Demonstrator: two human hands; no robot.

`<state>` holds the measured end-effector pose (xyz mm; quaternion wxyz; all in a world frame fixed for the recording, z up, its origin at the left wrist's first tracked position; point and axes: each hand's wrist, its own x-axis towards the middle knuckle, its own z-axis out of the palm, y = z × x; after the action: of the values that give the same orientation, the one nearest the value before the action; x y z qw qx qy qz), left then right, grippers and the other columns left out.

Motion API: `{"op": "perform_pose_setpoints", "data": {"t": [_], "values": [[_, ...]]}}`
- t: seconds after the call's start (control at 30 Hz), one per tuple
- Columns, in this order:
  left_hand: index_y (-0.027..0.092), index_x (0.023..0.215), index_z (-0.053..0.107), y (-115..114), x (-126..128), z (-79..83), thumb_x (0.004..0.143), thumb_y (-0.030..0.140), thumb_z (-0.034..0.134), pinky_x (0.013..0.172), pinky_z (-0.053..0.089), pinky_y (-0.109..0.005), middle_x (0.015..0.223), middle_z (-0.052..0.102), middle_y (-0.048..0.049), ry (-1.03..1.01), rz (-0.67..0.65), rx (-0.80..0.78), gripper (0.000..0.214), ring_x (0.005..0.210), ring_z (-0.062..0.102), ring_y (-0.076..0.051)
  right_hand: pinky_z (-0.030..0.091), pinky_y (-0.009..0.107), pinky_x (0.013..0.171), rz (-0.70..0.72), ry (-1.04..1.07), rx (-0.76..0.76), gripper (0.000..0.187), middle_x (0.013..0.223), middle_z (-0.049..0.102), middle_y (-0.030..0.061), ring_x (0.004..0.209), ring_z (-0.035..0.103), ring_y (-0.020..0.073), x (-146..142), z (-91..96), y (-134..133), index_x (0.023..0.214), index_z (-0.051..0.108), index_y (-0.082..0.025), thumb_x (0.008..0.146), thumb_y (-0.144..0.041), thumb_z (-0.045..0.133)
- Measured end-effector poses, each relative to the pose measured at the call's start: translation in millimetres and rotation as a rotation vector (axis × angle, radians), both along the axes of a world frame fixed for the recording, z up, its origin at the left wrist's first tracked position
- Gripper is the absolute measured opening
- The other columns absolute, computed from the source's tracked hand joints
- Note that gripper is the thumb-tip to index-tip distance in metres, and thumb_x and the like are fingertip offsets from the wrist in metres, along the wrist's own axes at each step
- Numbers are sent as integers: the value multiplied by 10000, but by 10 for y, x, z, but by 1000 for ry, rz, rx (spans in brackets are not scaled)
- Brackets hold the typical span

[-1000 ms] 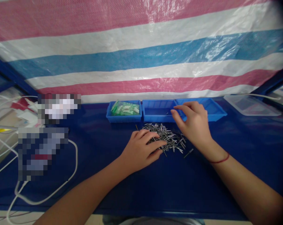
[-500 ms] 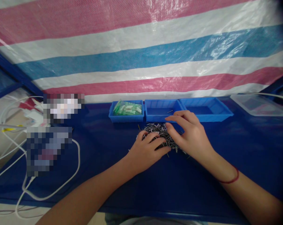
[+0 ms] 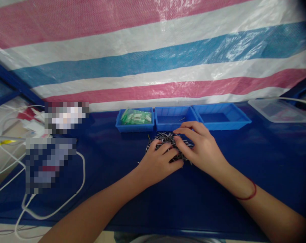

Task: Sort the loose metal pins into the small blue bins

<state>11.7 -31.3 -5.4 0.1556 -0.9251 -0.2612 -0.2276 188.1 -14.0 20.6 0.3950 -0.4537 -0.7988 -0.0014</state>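
A heap of short thin metal pins (image 3: pixel 165 137), grey and dark, lies on the blue tabletop in front of the bins. My left hand (image 3: pixel 159 160) rests on the near left side of the heap, palm down, its fingers spread over the pins. From the right, my right hand (image 3: pixel 199 145) reaches to the far side of the heap. Its thumb and index fingertips are close together with a small gap, and I make out no pin between them. Behind the heap, the middle blue bin (image 3: pixel 173 127) has a single pin (image 3: pixel 182 119) inside.
The left blue bin (image 3: pixel 135 128) holds green-wrapped white pieces. A right blue bin (image 3: pixel 223 126) adjoins the middle one. A clear plastic lid (image 3: pixel 281 111) lies at the far right. White cables (image 3: pixel 84 168) and blurred-out items occupy the left. Striped sheeting (image 3: pixel 153 64) hangs behind.
My right hand has shifted slightly left and down, its fingertips now over the heap rather than near the middle bin's front edge. My left hand stays on the heap. The view has shifted slightly.
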Motion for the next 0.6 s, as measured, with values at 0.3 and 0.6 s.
{"op": "perform_pose_setpoints", "data": {"t": [0.3, 0.6], "values": [[319, 1028, 652, 28, -6, -11, 947, 238, 500, 883, 323, -393, 1074, 672, 22, 21, -9, -3, 190, 1005, 537, -182, 462, 436, 830, 13, -17, -1, 157, 998, 617, 107, 941, 578, 251, -10, -12, -3, 944, 674, -166, 865, -221, 550], [230, 884, 660, 18, 17, 18, 949, 249, 500, 852, 298, -379, 901, 705, 23, -44, 61, -73, 173, 921, 568, -150, 458, 428, 830, 19, -13, -3, 167, 1008, 620, 110, 954, 576, 256, -2, -15, 0, 946, 675, -167, 864, -231, 545]]}}
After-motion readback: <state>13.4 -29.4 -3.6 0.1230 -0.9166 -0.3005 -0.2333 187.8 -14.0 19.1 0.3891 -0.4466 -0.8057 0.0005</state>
